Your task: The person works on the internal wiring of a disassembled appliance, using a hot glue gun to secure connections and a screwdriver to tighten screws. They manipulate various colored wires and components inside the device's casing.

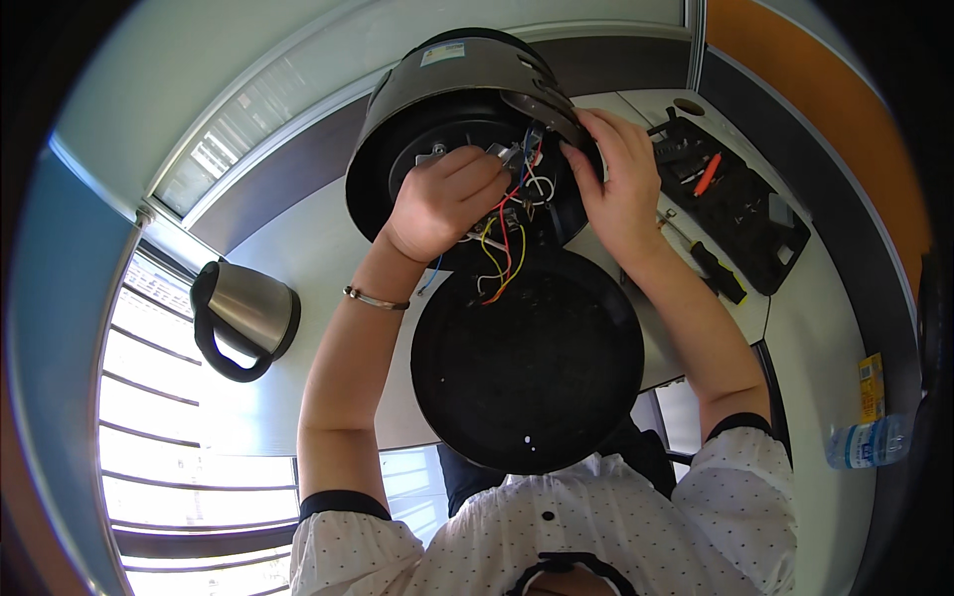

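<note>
A round grey-brown electric cooker body (437,79) lies on its side, its open end facing me. Inside it are metal parts and loose red, yellow, blue and white wires (509,238). My left hand (447,199) reaches in among them with its fingers closed; what they pinch, if anything, is hidden behind the hand. A curved dark panel (547,114) sits at the opening's upper right. There my right hand (618,179) grips the cooker's rim, thumb inside and fingers outside. Below the opening, a black round cover (527,368) extends over the table's front edge toward me.
A steel kettle with a black handle (248,313) stands at the left. At the right lie a black tool case (735,199) holding an orange-handled tool (708,175), and a black-and-yellow screwdriver (717,270). Farther right are a plastic bottle (868,443) and a yellow box (872,387).
</note>
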The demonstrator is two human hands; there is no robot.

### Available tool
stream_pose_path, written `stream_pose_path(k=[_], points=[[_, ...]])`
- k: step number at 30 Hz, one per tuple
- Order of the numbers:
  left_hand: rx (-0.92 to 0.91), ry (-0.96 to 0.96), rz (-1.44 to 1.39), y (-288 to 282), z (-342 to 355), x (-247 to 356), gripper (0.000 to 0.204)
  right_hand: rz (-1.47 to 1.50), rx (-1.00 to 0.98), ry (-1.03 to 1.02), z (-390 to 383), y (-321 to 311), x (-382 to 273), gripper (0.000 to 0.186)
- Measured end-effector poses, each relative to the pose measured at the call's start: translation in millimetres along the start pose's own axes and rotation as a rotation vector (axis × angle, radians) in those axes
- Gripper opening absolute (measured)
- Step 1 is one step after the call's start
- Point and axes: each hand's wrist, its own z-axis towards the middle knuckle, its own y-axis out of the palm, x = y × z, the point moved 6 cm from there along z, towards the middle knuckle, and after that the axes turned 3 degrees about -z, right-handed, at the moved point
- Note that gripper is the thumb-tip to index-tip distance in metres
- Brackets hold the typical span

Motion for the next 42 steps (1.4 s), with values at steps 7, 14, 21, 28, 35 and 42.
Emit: stream_pose_path(k=[7, 14, 21, 28, 35, 42], points=[[-0.005, -0.017, -0.003, 0, -3, 4, 0.027, 0.005, 0.006, -0.017, 0, 1, 0, 0.039], [-0.023, -0.093, -0.044, 1, -7, 0, 0.024, 0.003, 0.007, -0.011, 0, 1, -1, 0.04], [0.009, -0.101, -0.062, 2, -13, -1, 0.022, 0.007, 0.017, -0.015, 0, 1, -3, 0.04], [0.002, -0.132, -0.084, 2, -11, 3, 0.023, 0.005, 0.009, -0.017, 1, 1, -4, 0.04], [0.04, -0.145, -0.087, 2, -7, 2, 0.024, 0.001, 0.011, -0.021, 1, 1, -4, 0.039], [0.056, -0.189, -0.112, 3, -7, -3, 0.022, 0.01, 0.015, -0.008, 1, 1, -5, 0.039]])
